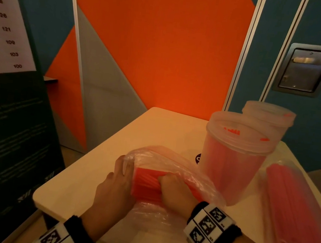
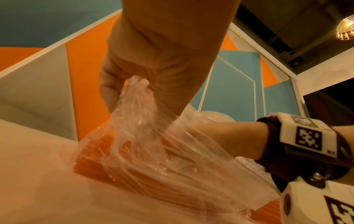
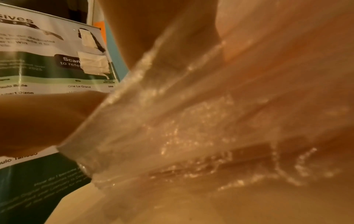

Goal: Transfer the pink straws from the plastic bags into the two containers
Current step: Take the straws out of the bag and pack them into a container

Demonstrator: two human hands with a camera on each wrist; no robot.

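Gripping: my right hand (image 1: 175,193) clenches straw bundle (image 1: 146,182) inside bag (image 1: 172,163).
Left hand (image 1: 116,184): pinches bag mouth.
Advice: I draw bundle out straight.

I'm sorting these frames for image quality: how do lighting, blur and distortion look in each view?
Head view: dim, warm orange cast, wide-angle bending of the wall trims, the bagged straws at right soft. Left wrist view: fairly sharp, glints on the plastic bag, a bright ceiling lamp flaring. Right wrist view: the bag film close and out of focus, only the poster readable.
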